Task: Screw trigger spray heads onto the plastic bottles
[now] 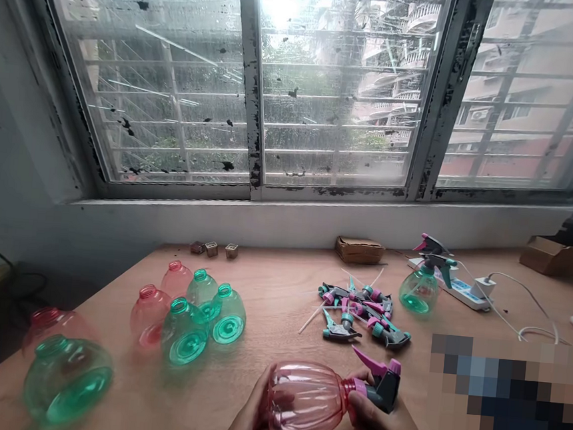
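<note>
A clear pink spray bottle [306,403] lies on its side in the air above the table's front edge. My left hand [254,409] cups its base, with the fingers partly showing through the plastic. My right hand [373,420] is closed round the neck end, gripping the black trigger sprayer [386,386] with its pink collar and pink lever. The sprayer sits on the bottle's mouth; whether it is screwed tight, I cannot tell. Beyond my hands lies a pile of loose trigger sprayers [353,308], some pink and some teal, with thin white tubes.
Several open-necked green bottles [228,314] and pink bottles [149,313] stand at the left. At the back right a green spray bottle [419,287] stands beside a white power strip [470,291] with cables. Farther back are a brown box [359,250] and small wooden blocks [212,249].
</note>
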Demonstrator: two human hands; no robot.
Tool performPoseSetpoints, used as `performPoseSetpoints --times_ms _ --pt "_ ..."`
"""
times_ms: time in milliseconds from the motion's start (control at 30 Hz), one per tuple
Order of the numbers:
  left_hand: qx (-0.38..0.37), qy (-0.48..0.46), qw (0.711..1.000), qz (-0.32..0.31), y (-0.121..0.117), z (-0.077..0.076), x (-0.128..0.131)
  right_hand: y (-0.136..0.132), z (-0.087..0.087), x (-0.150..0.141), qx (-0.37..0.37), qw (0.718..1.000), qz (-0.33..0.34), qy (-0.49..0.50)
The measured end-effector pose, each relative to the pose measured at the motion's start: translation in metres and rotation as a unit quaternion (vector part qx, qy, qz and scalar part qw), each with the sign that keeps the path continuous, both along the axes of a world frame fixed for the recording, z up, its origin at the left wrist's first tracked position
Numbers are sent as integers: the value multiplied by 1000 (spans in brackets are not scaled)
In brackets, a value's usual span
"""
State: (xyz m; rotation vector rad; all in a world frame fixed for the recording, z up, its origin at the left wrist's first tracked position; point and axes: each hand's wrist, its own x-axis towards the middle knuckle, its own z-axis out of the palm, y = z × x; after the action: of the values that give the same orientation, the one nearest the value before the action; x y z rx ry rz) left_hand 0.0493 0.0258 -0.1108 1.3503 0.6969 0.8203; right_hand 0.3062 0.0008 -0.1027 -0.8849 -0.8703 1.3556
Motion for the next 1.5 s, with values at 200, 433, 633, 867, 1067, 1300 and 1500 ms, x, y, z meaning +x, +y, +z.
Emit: performPoseSetpoints --times_ms 200,433,633,867,1067,1300,1500 --pt "23 -3 1000 7 -1 11 6 0 -1 -1 5 1000 -7 -4" --pt "21 2 1000 -2 -6 19 5 0 2 -1 -1 1000 -4 7" --pt "2 -15 1000 -17 -3 13 5 -1 2 -1 -9 1000 -9 12" --pt "36 -23 999 -4 0 8 7 -1 2 -2 -7 1000 -11 13" --pt "17 -17 1000 -1 -2 4 3 0 3 -2 -6 1000 -14 11" --pt "28 7 1000 0 -1 9 0 2 0 1 11 1000 -9 -11" --pt "49 -3 999 12 -2 1 3 0 1 1 2 1000 -6 -13"
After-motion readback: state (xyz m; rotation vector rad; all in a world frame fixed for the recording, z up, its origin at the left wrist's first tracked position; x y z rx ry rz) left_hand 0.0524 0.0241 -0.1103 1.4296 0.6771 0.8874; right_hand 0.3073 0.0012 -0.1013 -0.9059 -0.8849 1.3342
